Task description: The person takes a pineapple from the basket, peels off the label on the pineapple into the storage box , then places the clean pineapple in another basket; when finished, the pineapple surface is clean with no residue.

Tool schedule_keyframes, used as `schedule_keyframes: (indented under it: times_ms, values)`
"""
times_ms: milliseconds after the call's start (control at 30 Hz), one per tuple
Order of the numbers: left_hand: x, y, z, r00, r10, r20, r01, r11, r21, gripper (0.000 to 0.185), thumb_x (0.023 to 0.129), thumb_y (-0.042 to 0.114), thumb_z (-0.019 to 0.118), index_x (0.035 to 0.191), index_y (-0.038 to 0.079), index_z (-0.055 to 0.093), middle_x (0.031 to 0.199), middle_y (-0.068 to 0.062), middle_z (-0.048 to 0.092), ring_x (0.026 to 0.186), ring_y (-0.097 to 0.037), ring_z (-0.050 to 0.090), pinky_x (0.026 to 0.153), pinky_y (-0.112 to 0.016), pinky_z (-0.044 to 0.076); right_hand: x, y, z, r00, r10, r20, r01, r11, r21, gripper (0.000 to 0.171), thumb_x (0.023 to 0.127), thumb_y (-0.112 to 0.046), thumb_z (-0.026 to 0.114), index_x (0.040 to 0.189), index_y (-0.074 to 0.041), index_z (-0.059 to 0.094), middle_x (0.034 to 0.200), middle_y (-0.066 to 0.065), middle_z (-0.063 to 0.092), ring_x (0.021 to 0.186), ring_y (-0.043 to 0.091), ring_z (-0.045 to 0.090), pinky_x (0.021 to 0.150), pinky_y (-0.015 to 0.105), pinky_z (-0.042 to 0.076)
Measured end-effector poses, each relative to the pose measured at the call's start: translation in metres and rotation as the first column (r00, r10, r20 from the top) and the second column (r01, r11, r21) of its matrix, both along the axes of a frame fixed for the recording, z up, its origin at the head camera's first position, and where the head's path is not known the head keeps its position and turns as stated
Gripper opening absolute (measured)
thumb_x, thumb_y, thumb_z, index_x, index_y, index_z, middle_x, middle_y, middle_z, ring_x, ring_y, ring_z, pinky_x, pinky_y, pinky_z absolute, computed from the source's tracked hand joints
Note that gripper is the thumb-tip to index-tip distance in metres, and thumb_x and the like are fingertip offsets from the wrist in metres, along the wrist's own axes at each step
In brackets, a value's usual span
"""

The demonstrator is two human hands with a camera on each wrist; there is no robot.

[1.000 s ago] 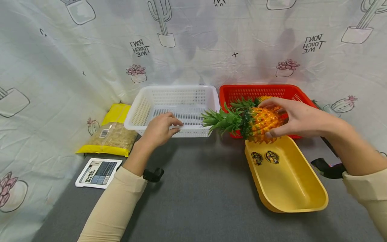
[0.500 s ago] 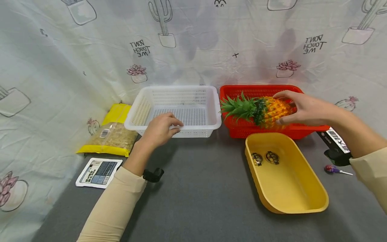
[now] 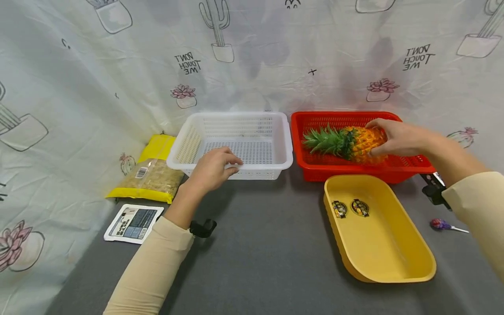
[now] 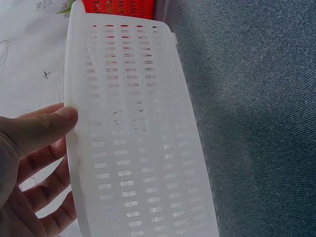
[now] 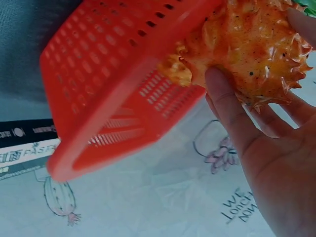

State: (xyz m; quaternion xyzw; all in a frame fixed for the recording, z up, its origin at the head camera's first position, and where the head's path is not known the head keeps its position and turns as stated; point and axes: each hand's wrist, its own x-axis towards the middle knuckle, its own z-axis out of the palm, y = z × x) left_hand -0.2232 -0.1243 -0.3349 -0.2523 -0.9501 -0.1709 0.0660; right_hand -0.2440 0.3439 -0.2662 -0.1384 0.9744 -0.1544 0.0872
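Note:
My right hand (image 3: 401,138) grips an orange pineapple (image 3: 364,142) by its base end, thumb and fingers spread round its spiky body (image 5: 252,54). The pineapple lies sideways in the red basket (image 3: 319,170), its green leaves pointing left. Behind it, in the right wrist view, a second yellow-orange spiky thing (image 5: 175,69) shows inside the basket, mostly hidden. My left hand (image 3: 214,168) holds the near rim of the white basket (image 3: 281,166); its thumb (image 4: 47,128) presses the rim from outside and the fingers reach over the inner side.
A yellow tray (image 3: 382,236) stands in front of the red basket. To its right lie a lollipop (image 3: 440,224) and a black-and-white pasta box (image 5: 29,143), partly covered by my arm. At left are a yellow-edged bag (image 3: 153,179) and a white flat pack (image 3: 134,223).
My right hand has carried the pineapple back and right from over the yellow tray, then lowered it into the red basket. My left hand stays at the white basket's rim. The view has shifted slightly.

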Motion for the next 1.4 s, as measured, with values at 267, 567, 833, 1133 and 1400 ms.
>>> schedule_keyframes:
  times_ms: [267,567,833,1133,1400]
  values:
    - [-0.002,0.000,-0.002,1.000,0.011,-0.007,-0.011,1.000,-0.009,0.023,0.097,0.017,0.074,0.119,0.014,0.079,0.111,-0.006,0.068,0.100,-0.028,0.064,0.085,-0.043,0.053,-0.015,0.004,-0.027,0.999,0.000,0.053,-0.002,0.999,0.044,0.080,0.086,-0.020,0.078,0.149,0.007,0.037,0.139,0.036,0.048,0.119,0.049,0.052,0.103,0.071,0.041]
    - [-0.002,0.002,-0.004,1.000,0.014,0.004,-0.014,1.000,0.008,0.023,0.096,0.016,0.075,0.119,0.014,0.079,0.112,-0.006,0.068,0.101,-0.028,0.063,0.088,-0.043,0.052,-0.022,0.005,-0.042,0.992,0.002,0.126,-0.009,0.999,0.051,0.075,0.088,-0.013,0.073,0.150,0.007,0.036,0.148,0.040,0.038,0.131,0.059,0.042,0.106,0.077,0.035]
    - [-0.004,0.001,-0.005,1.000,0.007,0.005,-0.007,1.000,0.006,0.024,0.096,0.015,0.075,0.120,0.013,0.079,0.111,-0.007,0.067,0.100,-0.028,0.063,0.088,-0.043,0.052,-0.023,0.011,-0.044,0.982,-0.020,0.186,0.008,0.998,0.064,0.073,0.090,-0.009,0.069,0.153,0.005,0.034,0.149,0.042,0.035,0.133,0.061,0.036,0.104,0.078,0.034]
    - [-0.003,0.001,-0.006,0.999,0.021,0.026,-0.021,1.000,0.009,0.025,0.096,0.015,0.074,0.121,0.014,0.078,0.113,-0.007,0.067,0.106,-0.028,0.064,0.091,-0.044,0.053,-0.021,0.016,-0.041,0.980,-0.039,0.195,0.024,0.997,0.078,0.071,0.091,-0.006,0.070,0.154,0.003,0.038,0.148,0.043,0.038,0.133,0.061,0.036,0.105,0.076,0.035]
    - [-0.002,-0.001,-0.004,1.000,0.007,0.002,-0.007,1.000,-0.006,0.026,0.096,0.015,0.075,0.122,0.014,0.078,0.114,-0.008,0.067,0.105,-0.028,0.063,0.091,-0.044,0.053,-0.011,0.014,-0.032,0.987,-0.047,0.155,0.043,0.999,0.029,0.066,0.097,-0.019,0.068,0.153,0.001,0.039,0.147,0.039,0.043,0.129,0.057,0.044,0.101,0.073,0.042]
